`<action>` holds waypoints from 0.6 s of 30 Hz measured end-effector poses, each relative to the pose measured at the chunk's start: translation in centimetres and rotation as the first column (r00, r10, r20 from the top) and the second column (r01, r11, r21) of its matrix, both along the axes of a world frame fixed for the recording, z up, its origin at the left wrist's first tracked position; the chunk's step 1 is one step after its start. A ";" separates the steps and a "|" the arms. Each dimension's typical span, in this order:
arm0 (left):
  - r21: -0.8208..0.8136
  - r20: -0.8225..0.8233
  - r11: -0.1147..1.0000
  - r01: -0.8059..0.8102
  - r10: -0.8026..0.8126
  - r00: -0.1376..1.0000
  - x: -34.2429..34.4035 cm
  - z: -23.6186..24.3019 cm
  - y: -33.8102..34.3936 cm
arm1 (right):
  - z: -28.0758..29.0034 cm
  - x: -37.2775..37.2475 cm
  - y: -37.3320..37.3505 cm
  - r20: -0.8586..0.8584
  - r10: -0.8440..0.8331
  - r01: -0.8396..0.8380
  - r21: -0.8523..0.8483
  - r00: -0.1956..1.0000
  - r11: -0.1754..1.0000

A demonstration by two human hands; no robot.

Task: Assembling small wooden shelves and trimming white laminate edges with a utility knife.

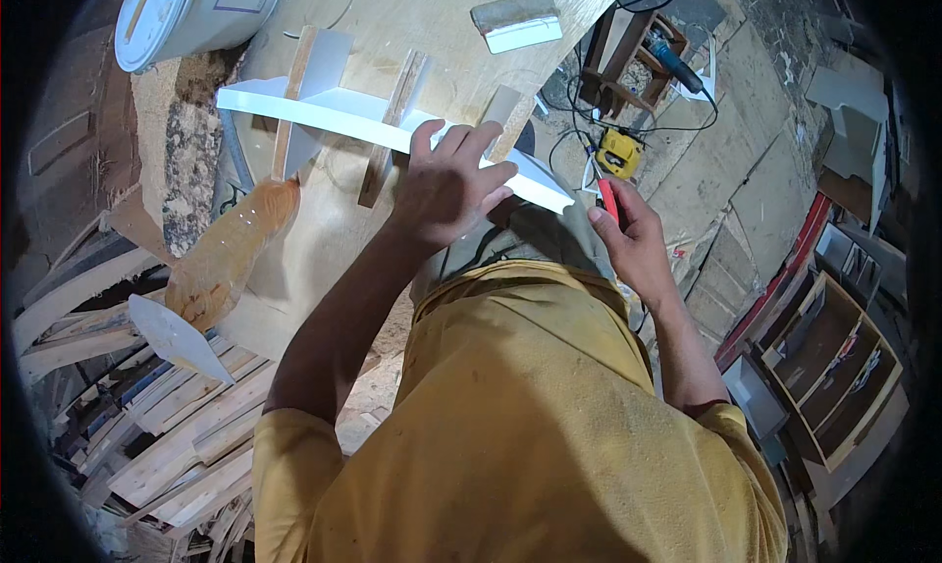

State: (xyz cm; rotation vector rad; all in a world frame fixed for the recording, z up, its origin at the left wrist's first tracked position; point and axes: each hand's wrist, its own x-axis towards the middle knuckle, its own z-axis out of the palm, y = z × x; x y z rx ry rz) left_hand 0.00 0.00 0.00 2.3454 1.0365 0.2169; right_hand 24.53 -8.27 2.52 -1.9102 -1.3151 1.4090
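Note:
A long, slightly curved white strip [343,114] runs across the workbench, with crosspieces of wood-and-white board [396,94] along it. My left hand [446,185] lies over its right half, fingers bent across the strip and touching it. My right hand [636,237] is closed around a slim red-handled tool [607,200] close to the strip's right end. The tool's tip points up and away from me; its exact kind is hard to make out.
On the plywood bench [432,13] are a white bucket [201,18] and a flat scraper [516,21]. A plastic bottle [231,259] lies left. Beyond the right hand are a yellow tool [619,153], a blue power tool [675,67] and cords. Timber offcuts [196,435] pile lower left.

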 end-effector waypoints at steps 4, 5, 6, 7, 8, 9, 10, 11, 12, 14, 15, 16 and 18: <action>0.064 -0.008 0.998 -0.010 0.011 1.000 0.3 -0.2 -0.4 | 0.0 -0.3 0.3 -0.031 -0.028 0.028 -0.014 0.999 1.000; 0.070 -0.011 0.998 -0.003 0.003 1.000 0.3 -0.2 -0.4 | 0.0 -0.4 0.2 -0.016 -0.006 0.006 0.003 1.000 1.000; 0.076 -0.014 0.997 -0.011 0.012 1.000 0.2 -0.3 -0.4 | 0.0 -0.4 0.3 -0.019 0.003 -0.003 0.009 1.000 1.000; 0.096 0.003 0.995 -0.006 0.005 1.000 0.1 -0.4 -0.4 | 0.1 -0.3 0.3 -0.055 0.000 -0.002 -0.036 0.998 0.999; 0.116 0.019 0.993 -0.002 -0.001 1.000 -0.1 -0.4 -0.4 | 0.2 -0.3 0.3 -0.090 -0.004 -0.003 -0.081 0.996 0.997; 0.124 0.019 0.992 -0.012 0.010 1.000 -0.2 -0.6 -0.4 | 0.4 -0.2 0.4 -0.090 0.007 -0.014 -0.073 0.996 0.997; 0.083 0.047 0.996 -0.009 0.005 0.999 -0.5 -0.8 -0.5 | 0.7 -0.1 0.5 -0.087 0.028 -0.036 -0.098 0.996 0.994; 0.043 0.076 0.999 -0.005 0.002 0.997 -0.7 -0.8 -0.6 | 1.0 0.0 0.5 -0.084 0.049 -0.060 -0.124 0.995 0.991; 0.051 0.079 0.999 -0.011 0.007 0.997 -1.0 -0.8 -0.7 | 1.1 0.2 0.3 -0.081 0.056 -0.066 -0.116 0.995 0.991; 0.027 0.129 0.992 -0.124 0.119 0.984 -1.4 -0.7 -1.2 | 1.2 0.5 -0.1 -0.063 0.091 -0.095 -0.074 0.994 0.993; 0.032 0.134 0.991 -0.134 0.128 0.983 -1.5 -0.5 -1.4 | 1.6 0.5 -0.2 -0.059 0.101 -0.105 -0.069 0.993 0.992; 0.062 0.087 0.979 -0.192 0.187 0.979 -1.6 -0.2 -1.7 | 2.1 0.5 -0.2 -0.014 0.179 -0.179 -0.036 0.984 0.983; 0.104 0.022 0.963 -0.249 0.248 0.969 -1.6 -0.4 -2.0 | 3.0 0.3 -0.1 0.042 0.266 -0.266 -0.004 0.963 0.964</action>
